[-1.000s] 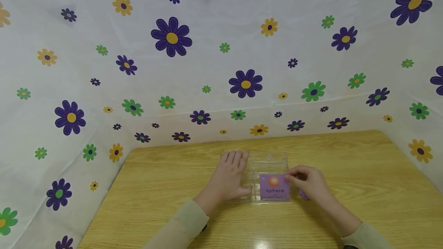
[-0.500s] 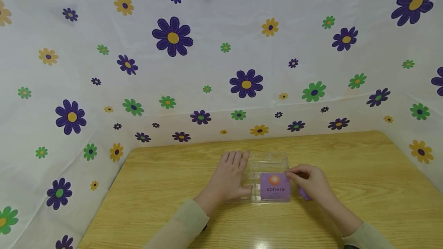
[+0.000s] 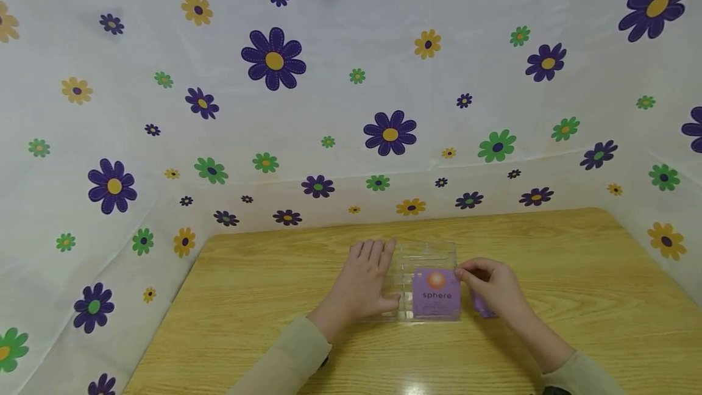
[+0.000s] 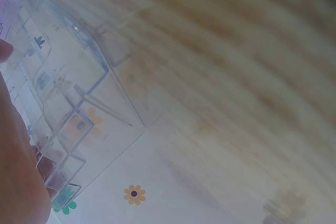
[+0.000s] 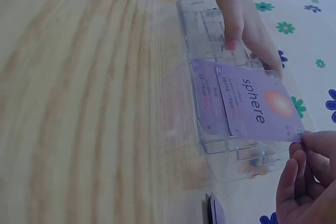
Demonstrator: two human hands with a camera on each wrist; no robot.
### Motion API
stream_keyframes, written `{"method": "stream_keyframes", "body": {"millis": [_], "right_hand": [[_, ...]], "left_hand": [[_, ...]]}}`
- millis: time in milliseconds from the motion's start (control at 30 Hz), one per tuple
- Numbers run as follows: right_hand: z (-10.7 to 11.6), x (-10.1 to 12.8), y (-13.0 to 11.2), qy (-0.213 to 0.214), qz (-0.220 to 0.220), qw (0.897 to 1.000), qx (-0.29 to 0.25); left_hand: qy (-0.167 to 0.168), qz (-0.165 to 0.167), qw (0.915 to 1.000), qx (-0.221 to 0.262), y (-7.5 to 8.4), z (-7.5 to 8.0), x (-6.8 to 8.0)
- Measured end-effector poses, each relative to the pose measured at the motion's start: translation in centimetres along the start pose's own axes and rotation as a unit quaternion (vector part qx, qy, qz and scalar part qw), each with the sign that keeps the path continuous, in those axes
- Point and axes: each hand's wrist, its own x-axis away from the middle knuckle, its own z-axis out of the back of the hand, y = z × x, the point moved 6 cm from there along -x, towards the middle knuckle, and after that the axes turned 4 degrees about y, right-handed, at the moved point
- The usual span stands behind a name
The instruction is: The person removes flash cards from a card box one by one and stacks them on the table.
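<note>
The right hand (image 3: 496,291) is pinching the top right corner of a purple card (image 3: 436,294) printed with "sphere" between thumb and fingertips (image 5: 302,166), while the other fingers are curling loosely below. Over the last second the card has been tipping more upright and sliding a little deeper toward the far side of the clear plastic organizer (image 3: 425,255), so its printed word is sitting higher than before; this suggests the card is being seated in a near slot of the organizer rather than taken out. In the right wrist view the card is leaning across the organizer's near end, with a second purple card (image 5: 212,103) lying under it inside the organizer. The left hand (image 3: 364,282) is lying flat with straight fingers on the left half of the organizer, pressing it down, and has not shifted. More purple cards (image 3: 481,306) are partly showing just right of the organizer, beneath the right hand. The organizer is resting on a wooden table (image 3: 247,297), and behind it a flowered white cloth (image 3: 329,108) is hanging as a backdrop.
</note>
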Motion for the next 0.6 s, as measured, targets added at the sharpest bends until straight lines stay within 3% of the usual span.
{"method": "stream_keyframes", "body": {"millis": [600], "right_hand": [[0.5, -0.04, -0.26, 0.024, -0.002, 1.0, -0.02]], "left_hand": [[0.003, 0.002, 1.0, 0.005, -0.05, 0.08, 0.01]]}}
